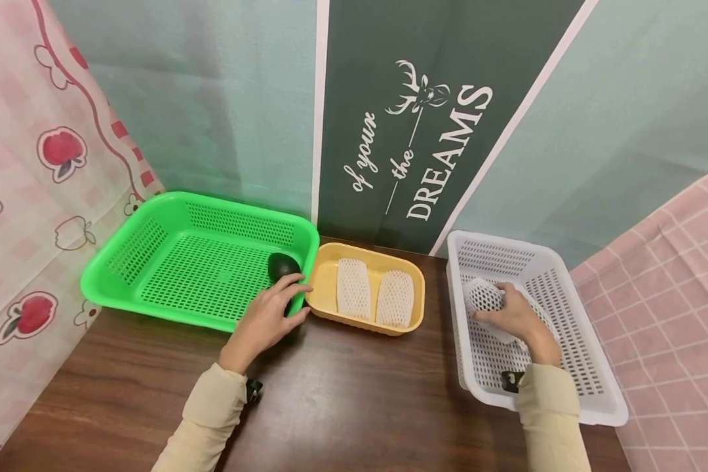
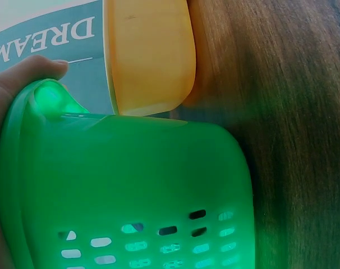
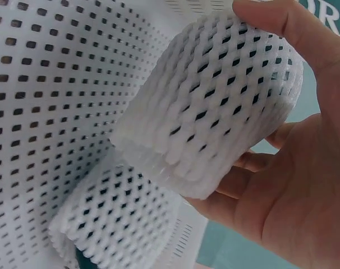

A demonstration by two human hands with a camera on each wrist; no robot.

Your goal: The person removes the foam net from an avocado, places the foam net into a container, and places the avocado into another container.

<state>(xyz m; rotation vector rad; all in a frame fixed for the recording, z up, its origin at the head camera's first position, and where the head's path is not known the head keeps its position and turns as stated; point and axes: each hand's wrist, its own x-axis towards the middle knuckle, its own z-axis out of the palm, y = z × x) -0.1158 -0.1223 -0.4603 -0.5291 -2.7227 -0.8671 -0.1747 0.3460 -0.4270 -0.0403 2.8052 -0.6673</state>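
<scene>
My right hand grips a white foam net sleeve inside the white basket, thumb on one side and fingers on the other. A second foam net sleeve lies below it, with something dark at its end. My left hand rests at the right rim of the green basket, fingers loosely bent. Close to those fingers, a dark, smooth, rounded object lies in the green basket, partly hidden by the hand. In the left wrist view a finger lies over the green rim.
Between the baskets stands a yellow tray with two white foam net sleeves, one left and one right. All stand on a brown wooden table against a wall hanging. Patterned cloths hang at both sides.
</scene>
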